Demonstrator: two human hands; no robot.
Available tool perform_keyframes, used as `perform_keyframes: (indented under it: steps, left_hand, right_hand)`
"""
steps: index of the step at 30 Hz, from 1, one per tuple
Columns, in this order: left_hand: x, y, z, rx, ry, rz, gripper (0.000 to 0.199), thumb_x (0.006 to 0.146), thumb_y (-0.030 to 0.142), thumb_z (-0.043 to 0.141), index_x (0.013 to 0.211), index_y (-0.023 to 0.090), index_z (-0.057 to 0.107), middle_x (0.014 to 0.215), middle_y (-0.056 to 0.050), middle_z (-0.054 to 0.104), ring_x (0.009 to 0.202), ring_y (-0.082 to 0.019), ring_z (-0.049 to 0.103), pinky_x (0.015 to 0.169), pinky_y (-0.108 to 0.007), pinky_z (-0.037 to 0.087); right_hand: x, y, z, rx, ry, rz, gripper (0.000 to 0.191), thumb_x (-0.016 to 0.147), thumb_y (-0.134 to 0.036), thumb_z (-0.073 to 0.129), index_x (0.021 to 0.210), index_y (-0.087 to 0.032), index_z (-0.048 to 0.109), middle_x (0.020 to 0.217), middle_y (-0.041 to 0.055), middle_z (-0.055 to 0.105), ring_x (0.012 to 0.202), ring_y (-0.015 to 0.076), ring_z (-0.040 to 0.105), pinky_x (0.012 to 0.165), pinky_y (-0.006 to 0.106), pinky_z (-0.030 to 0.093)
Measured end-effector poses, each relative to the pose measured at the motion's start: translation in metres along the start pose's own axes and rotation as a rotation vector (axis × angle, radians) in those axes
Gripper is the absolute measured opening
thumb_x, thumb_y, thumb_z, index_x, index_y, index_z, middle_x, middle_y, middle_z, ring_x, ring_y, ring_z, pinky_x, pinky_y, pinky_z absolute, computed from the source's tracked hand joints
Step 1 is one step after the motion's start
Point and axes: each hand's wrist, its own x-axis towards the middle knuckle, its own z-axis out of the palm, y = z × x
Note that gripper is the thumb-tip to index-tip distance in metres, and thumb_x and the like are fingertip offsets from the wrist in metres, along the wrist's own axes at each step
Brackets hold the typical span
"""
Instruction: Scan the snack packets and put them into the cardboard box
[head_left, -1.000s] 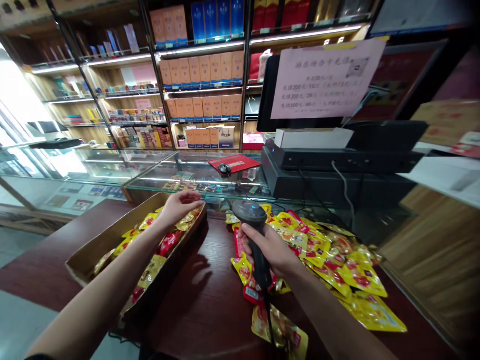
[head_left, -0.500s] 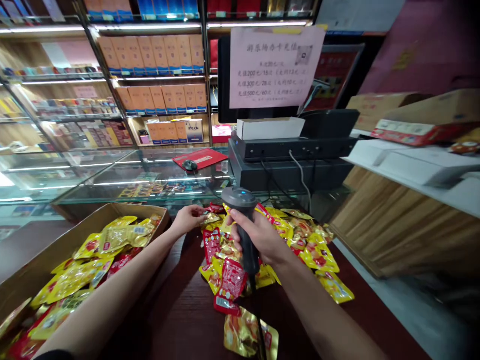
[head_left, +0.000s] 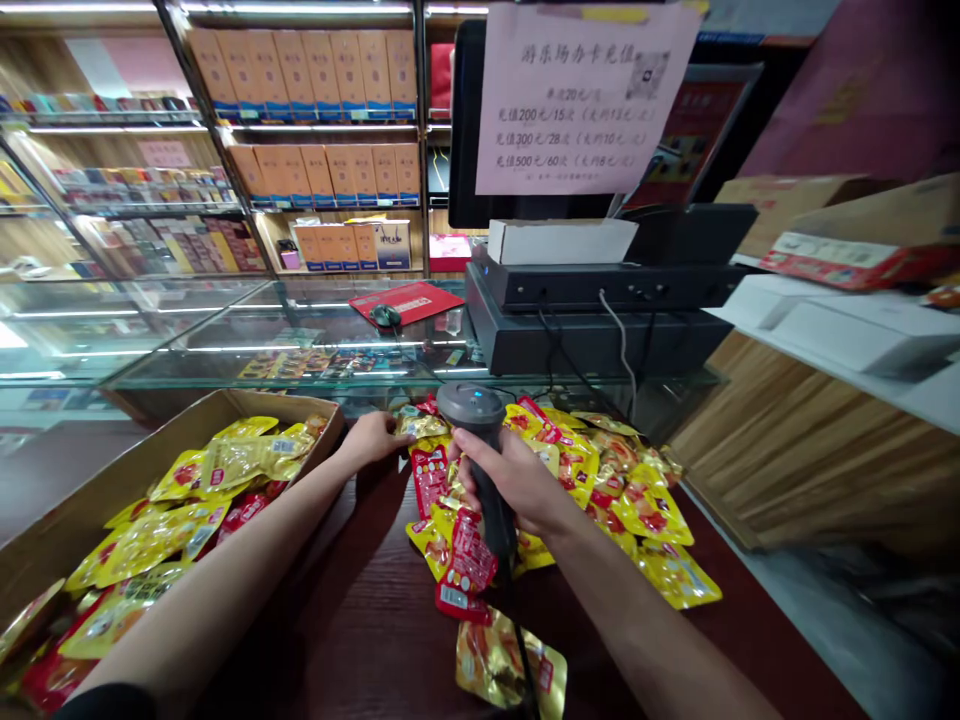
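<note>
My right hand [head_left: 517, 475] is wrapped around the handle of a dark barcode scanner [head_left: 487, 480], whose head shows a small blue light. A cable runs down from its handle toward me. At the left end of a pile of shiny snack packets [head_left: 577, 465], my left hand [head_left: 373, 438] pinches the edge of a gold packet [head_left: 424, 424]. A red packet [head_left: 466, 570] lies on the near side of the pile, with a gold and yellow packet [head_left: 487, 665] closer to me under the cable. The scanner and right hand hide the pile's middle.
On the left stands an open cardboard box [head_left: 225, 405] holding several packets. Behind the pile are a glass display counter [head_left: 210, 345], a red mat [head_left: 427, 300] with a mouse [head_left: 385, 316], and a black cash drawer [head_left: 600, 340] below a monitor. White boxes [head_left: 862, 325] rest on a wooden cabinet to the right.
The view has tilted down slightly, so the shelves and monitor sit higher. My left hand's fingers now rest at the gold packet's edge; my right hand still holds the scanner over the pile.
</note>
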Motion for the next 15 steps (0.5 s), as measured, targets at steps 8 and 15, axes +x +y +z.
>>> perform_keyframes:
  steps: [8, 15]
  left_hand:
    - [0.0, 0.007, -0.009, -0.83, 0.067, -0.183, 0.039, 0.047, 0.031, 0.083, 0.074, 0.013, 0.062, 0.06, 0.0, 0.063, 0.053, -0.01, 0.055, 0.054, -0.022, 0.043]
    - [-0.028, 0.009, -0.052, -1.106, 0.048, -0.249, 0.031, 0.056, 0.031, 0.082, 0.072, 0.013, 0.063, 0.067, -0.001, 0.066, 0.058, -0.012, 0.061, 0.059, -0.027, 0.052]
  right_hand:
    - [-0.002, 0.011, 0.015, -0.037, -0.055, 0.026, 0.032, 0.082, -0.049, 0.057, 0.077, -0.018, 0.051, 0.049, -0.0054, 0.052, 0.036, 0.0071, 0.046, 0.037, 0.019, 0.035]
    - [-0.005, 0.023, 0.026, -0.083, -0.107, 0.05, 0.036, 0.08, -0.054, 0.058, 0.078, -0.019, 0.052, 0.048, -0.0056, 0.051, 0.036, 0.0083, 0.046, 0.037, 0.02, 0.038]
